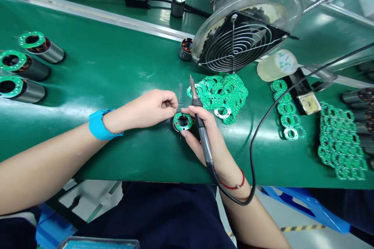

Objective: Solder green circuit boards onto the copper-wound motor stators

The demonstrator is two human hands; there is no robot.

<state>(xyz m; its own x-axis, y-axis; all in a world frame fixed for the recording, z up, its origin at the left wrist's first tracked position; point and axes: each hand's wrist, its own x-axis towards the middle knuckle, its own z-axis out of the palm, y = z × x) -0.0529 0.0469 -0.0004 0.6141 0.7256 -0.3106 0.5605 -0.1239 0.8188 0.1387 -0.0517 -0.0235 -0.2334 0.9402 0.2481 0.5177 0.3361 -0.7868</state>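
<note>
A soldering iron (205, 142) rests in my right hand (212, 138), its tip pointing up and away from me. The thumb and fingertips of that same hand also touch the sides of a motor stator topped by a green ring-shaped circuit board (179, 122). Thin copper wire ends stick out around the stator. My left hand (159, 107) is closed beside the board's upper left edge, fingers curled in a pinch; whatever they hold is too small to see. Beyond the iron lies a heap of green ring circuit boards (224, 95).
A fume extractor fan (236, 44) stands behind the heap. Several stators with boards (35, 52) lie at left. To the right are a yellowish bottle (276, 66), a soldering sponge (309, 103) and stacked ring boards (340, 144). The iron's cable (253, 155) loops over my right forearm.
</note>
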